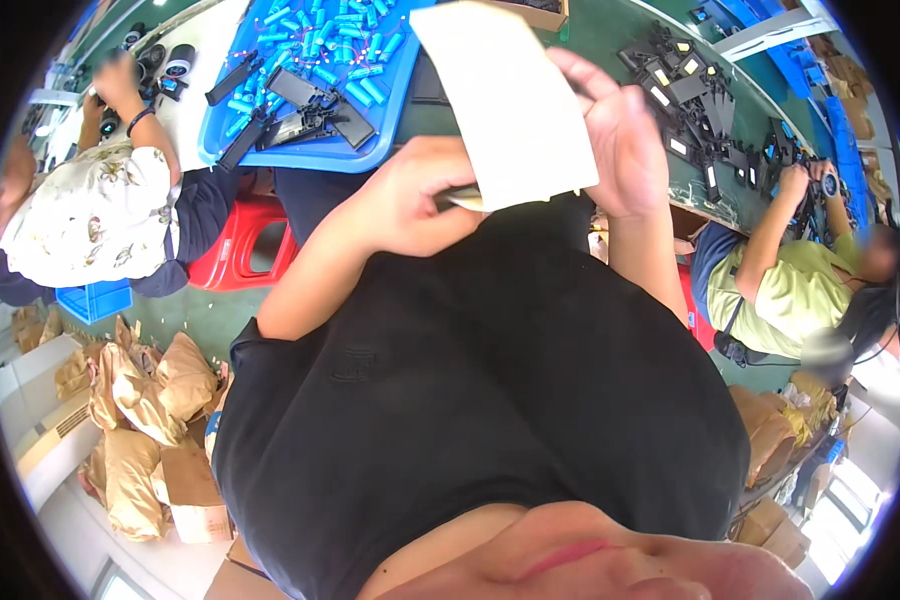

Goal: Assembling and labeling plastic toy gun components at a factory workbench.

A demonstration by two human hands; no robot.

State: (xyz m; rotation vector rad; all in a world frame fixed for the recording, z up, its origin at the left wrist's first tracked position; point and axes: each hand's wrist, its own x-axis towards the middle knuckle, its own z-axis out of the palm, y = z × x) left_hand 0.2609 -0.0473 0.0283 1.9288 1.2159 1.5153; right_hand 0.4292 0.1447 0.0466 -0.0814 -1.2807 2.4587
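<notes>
A pale cream paper sheet (515, 105), long and slightly curved, stands up in front of me. My left hand (420, 195) is closed on its lower left edge, where the edge of another layer shows under the fingers. At the sheet's right side is my right hand (625, 150), palm toward me, its fingers apart and loosely bent. Part of that hand is hidden behind the sheet, so I cannot tell whether it touches the paper. Beyond my left hand sits a blue tray (385, 140) with many blue cylindrical cells (345, 45) and several black plastic housings (305, 115).
Black plastic parts (685, 90) with pale labels lie piled on the green table (610, 30) at right. An open cardboard box (535, 12) is at the back. Co-workers sit at left and right. A red stool (235, 245) and brown paper sacks (135, 400) are at left.
</notes>
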